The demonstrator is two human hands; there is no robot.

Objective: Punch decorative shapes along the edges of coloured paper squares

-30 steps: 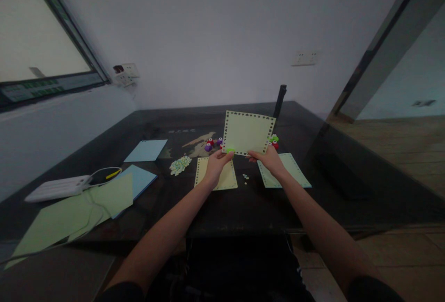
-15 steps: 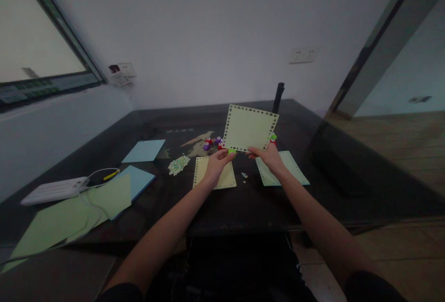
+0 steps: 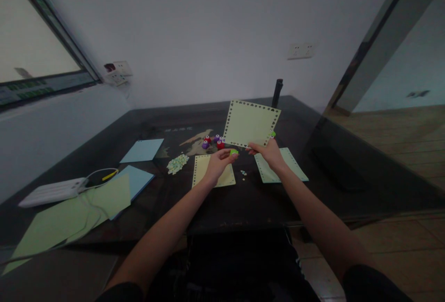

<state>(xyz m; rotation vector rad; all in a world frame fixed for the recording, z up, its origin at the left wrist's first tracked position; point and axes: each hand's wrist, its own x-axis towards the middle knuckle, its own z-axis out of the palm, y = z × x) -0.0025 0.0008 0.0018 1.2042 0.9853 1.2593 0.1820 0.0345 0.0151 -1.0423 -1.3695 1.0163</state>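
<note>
My right hand (image 3: 267, 153) pinches the lower edge of a pale yellow-green paper sheet (image 3: 251, 123), which is raised and tilted. A row of small dark punched holes runs around its border. In my left hand (image 3: 218, 164) is a small green craft punch (image 3: 234, 153), gripped between thumb and fingers just below the sheet's lower left corner and apart from it. Under my left hand lies a cream sheet (image 3: 225, 179) with a punched border. A pale green sheet (image 3: 291, 165) lies under my right wrist.
Several red and purple craft punches (image 3: 219, 145) stand behind my left hand, a green one (image 3: 273, 134) behind my right. Paper bits (image 3: 177, 164) form a pile at left. Blue paper (image 3: 142, 150), green sheets (image 3: 62, 214) and a white power strip (image 3: 52, 191) lie farther left.
The green punch has come away from the sheet's lower edge, and more of it shows in my left hand. The sheet has risen slightly, still in my right hand.
</note>
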